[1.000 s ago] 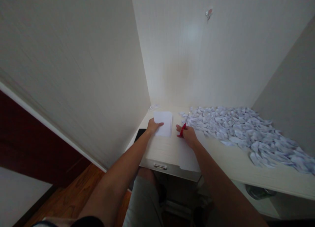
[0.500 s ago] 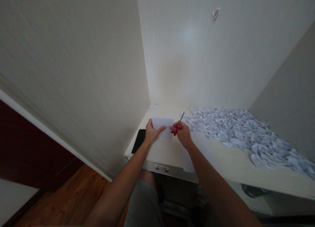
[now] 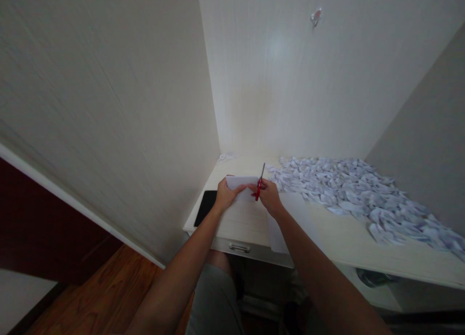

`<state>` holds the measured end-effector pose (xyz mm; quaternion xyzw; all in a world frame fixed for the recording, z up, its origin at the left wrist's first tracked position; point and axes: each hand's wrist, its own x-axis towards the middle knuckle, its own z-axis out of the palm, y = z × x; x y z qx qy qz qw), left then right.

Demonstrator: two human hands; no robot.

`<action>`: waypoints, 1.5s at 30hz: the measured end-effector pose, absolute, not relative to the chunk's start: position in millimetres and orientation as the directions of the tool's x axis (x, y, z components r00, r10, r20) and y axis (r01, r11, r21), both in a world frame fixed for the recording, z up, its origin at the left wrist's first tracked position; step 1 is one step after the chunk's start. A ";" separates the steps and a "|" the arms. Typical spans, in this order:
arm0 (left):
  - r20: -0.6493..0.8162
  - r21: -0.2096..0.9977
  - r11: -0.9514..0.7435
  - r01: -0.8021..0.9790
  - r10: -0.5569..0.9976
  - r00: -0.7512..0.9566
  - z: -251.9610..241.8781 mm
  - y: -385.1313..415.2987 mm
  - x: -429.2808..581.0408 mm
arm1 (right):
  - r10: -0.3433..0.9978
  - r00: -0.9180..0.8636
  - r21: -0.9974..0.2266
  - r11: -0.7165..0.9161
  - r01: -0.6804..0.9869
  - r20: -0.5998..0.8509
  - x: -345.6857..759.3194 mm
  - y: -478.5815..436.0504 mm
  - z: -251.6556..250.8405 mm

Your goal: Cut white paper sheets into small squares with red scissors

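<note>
A folded piece of white paper point(image 3: 241, 182) is held up over the desk between my two hands. My left hand point(image 3: 225, 194) is closed on its left side, thumb across the front. My right hand point(image 3: 268, 193) grips the red handles of a pair of scissors point(image 3: 259, 186), whose blades point up and away from me. The right fingertips also touch the paper's right side. Whether the scissor blades are apart is too small to tell. Below my right wrist lies a larger white sheet point(image 3: 290, 214), partly covered by my forearm.
A wide heap of cut white paper pieces point(image 3: 345, 185) spreads along the right of the desk point(image 3: 250, 223). A few scraps point(image 3: 228, 157) lie in the back left corner. Left of my hand is a flat black object point(image 3: 205, 207). Walls stand close at the left and back.
My right hand has shifted slightly left, its fingertips coming onto the paper's right side. The scissors have turned more upright. The paper is tilted differently and looks shorter.
</note>
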<state>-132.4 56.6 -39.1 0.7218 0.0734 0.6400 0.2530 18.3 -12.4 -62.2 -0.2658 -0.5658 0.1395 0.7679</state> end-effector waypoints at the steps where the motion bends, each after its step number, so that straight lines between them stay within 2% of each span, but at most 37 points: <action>1: 0.878 0.476 -0.850 -0.225 0.443 0.182 -40.0 59.8 -132.1 | 0.520 0.325 -0.572 0.816 0.084 0.790 18.4 -11.5 -62.7; 8: 0.820 0.568 -0.765 -0.305 0.494 0.288 -50.5 82.3 -126.0 | 0.521 0.394 -0.587 0.808 0.059 0.757 18.3 -2.1 -66.8; 12: 0.793 0.605 -0.720 -0.340 0.507 0.338 -48.1 81.8 -131.8 | 0.509 0.481 -0.566 0.824 -0.031 0.714 21.6 -3.5 -63.4; 15: 0.802 0.597 -0.692 -0.405 0.528 0.281 -45.8 69.4 -132.6 | 0.511 0.539 -0.527 0.838 -0.140 0.670 18.4 -7.0 -58.3; 21: 0.846 0.480 -0.661 -0.577 0.523 0.105 -46.9 33.6 -104.9 | 0.527 0.563 -0.472 0.843 -0.257 0.636 -13.2 -14.3 -58.8; 24: 0.852 0.456 -0.668 -0.588 0.518 0.074 -40.3 27.2 -106.1 | 0.502 0.577 -0.460 0.857 -0.232 0.644 -14.1 -27.2 -61.7; 28: 0.851 0.492 -0.681 -0.543 0.507 0.135 -27.3 24.5 -132.1 | 0.426 0.597 -0.448 0.886 -0.122 0.679 8.2 -56.5 -58.7; 35: 0.811 0.585 -0.694 -0.420 0.488 0.324 -16.7 13.9 -161.8 | 0.461 0.417 -0.542 0.835 0.095 0.784 18.0 -82.0 -59.5; 41: 0.764 0.640 -0.649 -0.411 0.483 0.428 -22.3 8.2 -166.7 | 0.480 0.417 -0.550 0.833 0.057 0.771 16.8 -81.6 -63.0; 45: 0.781 0.618 -0.661 -0.425 0.455 0.429 -16.4 0.6 -165.2 | 0.487 0.437 -0.551 0.834 0.026 0.756 21.0 -83.1 -61.0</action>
